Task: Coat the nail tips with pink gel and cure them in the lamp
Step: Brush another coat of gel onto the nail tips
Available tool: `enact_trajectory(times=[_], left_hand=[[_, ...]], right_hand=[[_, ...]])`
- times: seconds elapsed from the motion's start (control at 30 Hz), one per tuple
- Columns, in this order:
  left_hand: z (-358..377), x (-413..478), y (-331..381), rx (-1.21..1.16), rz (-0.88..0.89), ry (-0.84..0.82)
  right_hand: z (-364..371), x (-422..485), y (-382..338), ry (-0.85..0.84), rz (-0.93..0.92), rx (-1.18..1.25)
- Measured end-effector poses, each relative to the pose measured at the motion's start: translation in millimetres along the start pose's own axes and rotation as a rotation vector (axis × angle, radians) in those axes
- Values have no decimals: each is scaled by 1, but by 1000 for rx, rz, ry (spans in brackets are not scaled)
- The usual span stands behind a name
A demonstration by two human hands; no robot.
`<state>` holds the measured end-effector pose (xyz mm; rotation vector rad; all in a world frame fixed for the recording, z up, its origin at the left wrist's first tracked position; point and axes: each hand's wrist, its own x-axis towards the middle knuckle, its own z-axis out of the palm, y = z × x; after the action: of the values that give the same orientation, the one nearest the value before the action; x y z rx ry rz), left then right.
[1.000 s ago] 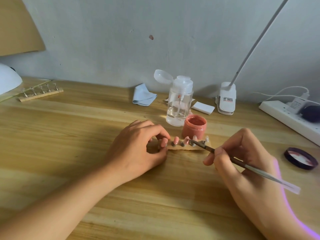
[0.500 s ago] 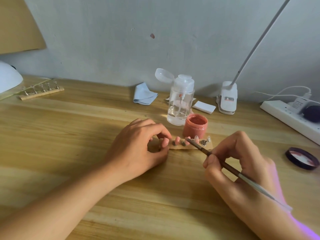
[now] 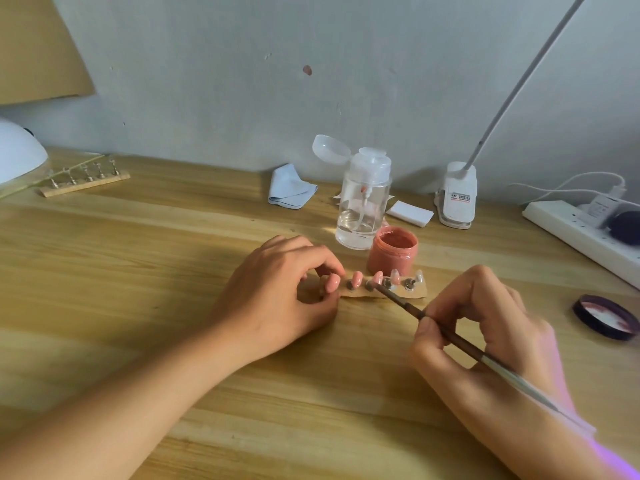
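A wooden strip (image 3: 401, 294) with several nail tips on metal pegs lies at the table's middle. The left tips (image 3: 356, 279) are pink, the right ones (image 3: 395, 276) clear. My left hand (image 3: 277, 292) pinches the strip's left end. My right hand (image 3: 485, 327) grips a thin brush (image 3: 450, 336), whose tip touches the third pink nail tip (image 3: 377, 278). An open jar of pink gel (image 3: 393, 251) stands just behind the strip. The white curing lamp (image 3: 17, 157) sits at the far left edge, partly cut off.
A second wooden strip of bare pegs (image 3: 85, 180) lies by the lamp. A clear pump bottle (image 3: 363, 199), a blue cloth (image 3: 291, 190), a white pad (image 3: 410, 213) and a clip light's base (image 3: 457, 195) stand at the back. The jar's dark lid (image 3: 606, 317) and a power strip (image 3: 585, 233) are on the right.
My right hand has shifted the brush tip leftwards along the strip, from the clear tips to the third pink tip. My left hand has stayed on the strip's end.
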<state>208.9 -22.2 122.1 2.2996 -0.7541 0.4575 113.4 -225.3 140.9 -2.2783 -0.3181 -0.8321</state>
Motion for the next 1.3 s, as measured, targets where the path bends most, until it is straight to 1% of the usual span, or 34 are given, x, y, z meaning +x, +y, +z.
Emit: enact_trajectory(times=[0.63, 0.8, 1.1, 1.3], left_hand=[[-1, 0, 0, 1, 8, -10], [-1, 0, 1, 0, 0, -11], [0, 0, 0, 6, -4, -11], [1, -1, 0, 6, 0, 7]], right_hand=[[-1, -1, 0, 15, -1, -4], [1, 0, 1, -3, -58, -33], [-1, 1, 2, 44, 62, 18], [-2, 2, 3, 48, 82, 31]])
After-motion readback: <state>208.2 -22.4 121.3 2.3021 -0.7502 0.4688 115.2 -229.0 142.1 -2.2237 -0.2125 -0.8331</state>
